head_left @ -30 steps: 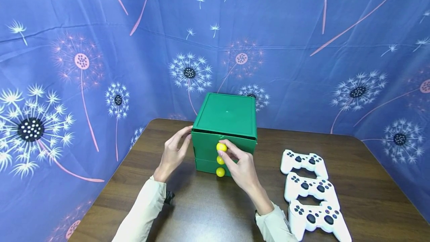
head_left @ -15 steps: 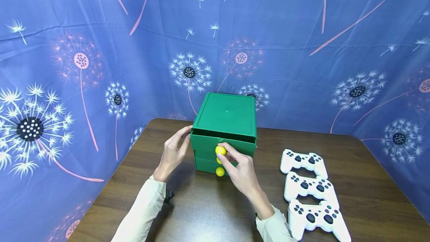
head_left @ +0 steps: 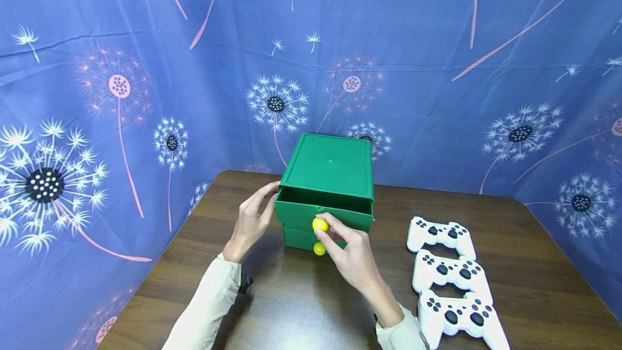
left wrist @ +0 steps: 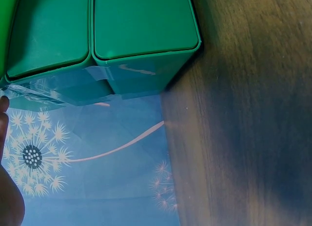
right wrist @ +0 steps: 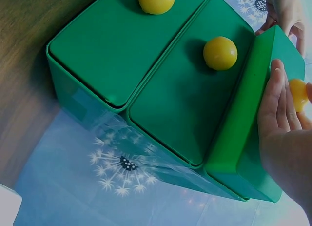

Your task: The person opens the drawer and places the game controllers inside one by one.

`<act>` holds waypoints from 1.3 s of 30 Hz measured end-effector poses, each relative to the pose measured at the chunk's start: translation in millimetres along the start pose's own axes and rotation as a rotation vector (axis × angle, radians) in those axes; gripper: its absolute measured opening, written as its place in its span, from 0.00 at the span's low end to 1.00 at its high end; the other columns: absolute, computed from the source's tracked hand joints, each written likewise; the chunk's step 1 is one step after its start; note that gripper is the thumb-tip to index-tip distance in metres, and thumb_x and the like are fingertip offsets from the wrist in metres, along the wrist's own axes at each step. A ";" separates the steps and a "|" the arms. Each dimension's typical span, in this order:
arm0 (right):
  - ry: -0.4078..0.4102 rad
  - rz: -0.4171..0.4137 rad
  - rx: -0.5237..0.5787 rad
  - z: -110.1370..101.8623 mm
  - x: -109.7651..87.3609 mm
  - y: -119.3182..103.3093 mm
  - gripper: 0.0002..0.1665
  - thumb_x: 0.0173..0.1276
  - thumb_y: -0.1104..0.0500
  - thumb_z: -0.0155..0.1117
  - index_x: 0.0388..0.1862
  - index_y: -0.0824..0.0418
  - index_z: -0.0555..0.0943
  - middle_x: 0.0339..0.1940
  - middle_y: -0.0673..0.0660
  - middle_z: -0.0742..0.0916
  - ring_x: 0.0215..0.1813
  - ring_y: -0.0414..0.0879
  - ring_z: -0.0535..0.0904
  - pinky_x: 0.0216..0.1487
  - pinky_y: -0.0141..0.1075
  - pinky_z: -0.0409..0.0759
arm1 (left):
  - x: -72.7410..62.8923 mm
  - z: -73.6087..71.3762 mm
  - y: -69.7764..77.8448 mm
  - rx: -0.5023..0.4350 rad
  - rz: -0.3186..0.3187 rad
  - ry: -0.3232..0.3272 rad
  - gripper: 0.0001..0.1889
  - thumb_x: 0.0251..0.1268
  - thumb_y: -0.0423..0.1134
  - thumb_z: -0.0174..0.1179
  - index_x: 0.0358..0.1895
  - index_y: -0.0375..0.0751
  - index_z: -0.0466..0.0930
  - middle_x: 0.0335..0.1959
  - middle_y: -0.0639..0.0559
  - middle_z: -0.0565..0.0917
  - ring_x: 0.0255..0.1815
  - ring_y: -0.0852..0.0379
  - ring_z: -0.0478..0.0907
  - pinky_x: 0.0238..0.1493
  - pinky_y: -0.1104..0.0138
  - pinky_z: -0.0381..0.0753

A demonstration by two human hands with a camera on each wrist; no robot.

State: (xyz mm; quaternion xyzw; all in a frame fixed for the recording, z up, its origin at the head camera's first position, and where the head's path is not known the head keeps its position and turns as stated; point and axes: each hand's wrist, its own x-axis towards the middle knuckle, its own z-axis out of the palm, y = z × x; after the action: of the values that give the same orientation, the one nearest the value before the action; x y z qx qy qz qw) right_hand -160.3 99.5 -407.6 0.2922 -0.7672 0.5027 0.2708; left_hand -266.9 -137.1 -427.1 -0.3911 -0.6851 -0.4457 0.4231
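Note:
A green drawer unit with yellow ball knobs stands on the table. Its top drawer is pulled partway out, baring a dark strip of the inside. My right hand pinches that drawer's yellow knob between thumb and fingers. The middle drawer's knob and the bottom drawer's knob show in the right wrist view, both drawers pushed in. At the unit's upper left side rests my left hand, fingertips partly hidden behind the edge. Only its edge shows in the left wrist view.
Three white game controllers lie in a column on the wooden table, right of my right hand. A blue dandelion-print cloth hangs close behind the unit. Clear tape covers part of the unit's side.
My right hand has drawn the top drawer outward by its knob, widening the gap under the unit's top. The left hand has stayed in place.

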 end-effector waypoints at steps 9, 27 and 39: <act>-0.011 -0.003 -0.001 -0.8 -6.9 -6.7 0.18 0.70 0.70 0.70 0.58 0.61 0.85 0.36 0.48 0.90 0.34 0.44 0.88 0.39 0.31 0.87 | -3.7 1.5 -1.2 -0.008 -0.013 -0.017 0.27 0.59 0.11 0.63 0.62 0.29 0.80 0.57 0.38 0.85 0.51 0.42 0.86 0.57 0.65 0.83; -0.014 -0.063 0.002 1.4 -14.4 -19.6 0.19 0.69 0.72 0.70 0.57 0.61 0.85 0.38 0.53 0.91 0.36 0.44 0.89 0.37 0.30 0.87 | -0.7 -3.6 1.0 0.033 -0.021 -0.039 0.24 0.60 0.12 0.64 0.61 0.26 0.79 0.56 0.38 0.85 0.51 0.42 0.86 0.56 0.63 0.84; -0.003 -0.046 0.001 2.2 -23.2 -27.3 0.20 0.68 0.72 0.70 0.58 0.61 0.85 0.42 0.53 0.91 0.37 0.43 0.89 0.38 0.29 0.86 | -1.0 -2.3 0.0 -0.002 -0.020 -0.028 0.28 0.59 0.12 0.64 0.63 0.29 0.78 0.53 0.40 0.86 0.49 0.45 0.86 0.50 0.58 0.86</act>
State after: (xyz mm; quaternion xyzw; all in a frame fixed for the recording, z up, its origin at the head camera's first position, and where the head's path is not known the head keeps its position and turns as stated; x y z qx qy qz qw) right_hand -125.1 92.8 -408.1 0.3107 -0.7605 0.4961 0.2811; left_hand -266.0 -139.3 -427.5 -0.3908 -0.6944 -0.4452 0.4085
